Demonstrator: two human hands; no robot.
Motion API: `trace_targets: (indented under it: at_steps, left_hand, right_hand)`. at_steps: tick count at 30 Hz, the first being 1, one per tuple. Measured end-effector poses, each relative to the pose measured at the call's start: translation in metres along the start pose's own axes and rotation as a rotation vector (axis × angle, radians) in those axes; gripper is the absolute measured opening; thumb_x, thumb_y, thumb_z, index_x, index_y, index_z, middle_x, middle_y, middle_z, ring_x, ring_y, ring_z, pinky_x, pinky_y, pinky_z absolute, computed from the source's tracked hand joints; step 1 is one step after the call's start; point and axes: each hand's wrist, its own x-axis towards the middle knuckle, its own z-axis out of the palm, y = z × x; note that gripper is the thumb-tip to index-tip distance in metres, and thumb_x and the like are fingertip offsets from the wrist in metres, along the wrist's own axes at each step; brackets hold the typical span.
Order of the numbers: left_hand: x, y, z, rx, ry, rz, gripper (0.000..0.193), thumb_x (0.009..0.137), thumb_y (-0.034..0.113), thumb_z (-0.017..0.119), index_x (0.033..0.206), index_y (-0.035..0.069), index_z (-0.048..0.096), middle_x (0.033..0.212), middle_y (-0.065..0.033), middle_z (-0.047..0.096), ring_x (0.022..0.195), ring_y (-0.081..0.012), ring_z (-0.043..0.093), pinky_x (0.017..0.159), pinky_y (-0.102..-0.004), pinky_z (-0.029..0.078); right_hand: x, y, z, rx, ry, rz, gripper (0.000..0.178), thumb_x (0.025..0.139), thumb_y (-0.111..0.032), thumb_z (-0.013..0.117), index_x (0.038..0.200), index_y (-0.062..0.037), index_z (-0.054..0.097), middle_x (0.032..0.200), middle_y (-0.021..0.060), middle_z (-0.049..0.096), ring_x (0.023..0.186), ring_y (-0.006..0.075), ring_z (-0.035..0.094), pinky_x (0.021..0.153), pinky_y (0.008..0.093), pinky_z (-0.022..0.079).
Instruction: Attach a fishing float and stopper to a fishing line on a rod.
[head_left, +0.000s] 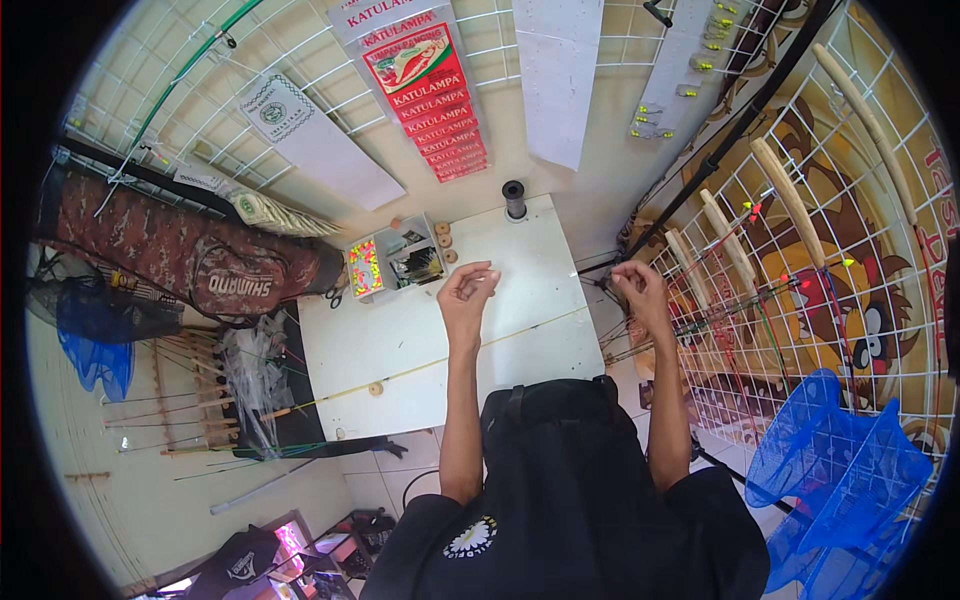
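Note:
My left hand (465,302) hovers over the right half of a white table (400,325), its thumb and fingers closed in a pinch. My right hand (645,297) is raised just beyond the table's right edge, pinching in the same way. Whatever the fingertips hold, if anything, is too thin to make out. A slim yellow rod (420,368) lies slantwise across the table and passes by my left wrist. On the near side of the rod sits a small round wooden piece (375,388). A dark spool (514,198) stands upright at the far edge.
A divided box (372,292) with bright floats stands at the table's far left, beside scissors (334,296) and round wooden pieces (443,236). A camouflage rod bag (200,255) lies left. Rods and blue nets (835,460) hang on the right wire grid (885,300).

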Motion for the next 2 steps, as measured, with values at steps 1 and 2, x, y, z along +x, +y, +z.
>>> trace_targets:
  at_steps: [1,2]
  left_hand:
    - [-0.0023,-0.0036,0.0011,0.054,-0.043,-0.032,0.025,0.080,0.005,0.076,0.102,0.001,0.065,0.089,-0.0042,0.066,0.075,-0.0096,0.059,0.066,-0.0243,0.048]
    - [-0.0044,-0.0065,0.0041,0.107,-0.088,-0.064,0.026,0.080,0.005,0.076,0.103,0.001,0.065,0.090,-0.0039,0.066,0.075,-0.0095,0.059,0.066,-0.0246,0.048]
  right_hand:
    - [0.0039,0.0013,-0.0007,-0.281,0.084,-0.133,0.012,0.089,-0.011,0.065,0.101,-0.0082,0.068,0.082,0.0015,0.064,0.075,0.0131,0.054,0.070,0.0267,0.045]
    - [0.0090,0.0032,-0.0020,-0.564,0.170,-0.266,0.012,0.091,-0.012,0.063,0.102,-0.0106,0.068,0.087,0.0043,0.065,0.084,0.0199,0.058,0.079,0.0292,0.048]
